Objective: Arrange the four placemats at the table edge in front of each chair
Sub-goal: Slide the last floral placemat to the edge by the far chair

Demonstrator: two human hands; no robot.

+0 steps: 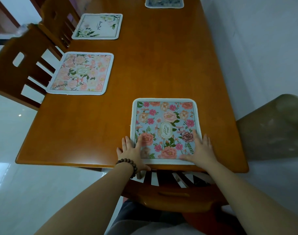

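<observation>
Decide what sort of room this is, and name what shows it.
Probably a home dining room: a long wooden table, wooden chairs pushed in along its sides, and flowered placemats laid at the seats.

- My orange-brown wooden table (161,68) carries four white-edged floral placemats.
- Blue one (165,122) under my fingertips (194,134); pink (81,73), white (98,26), grey-blue (164,2) lie well beyond.
</observation>
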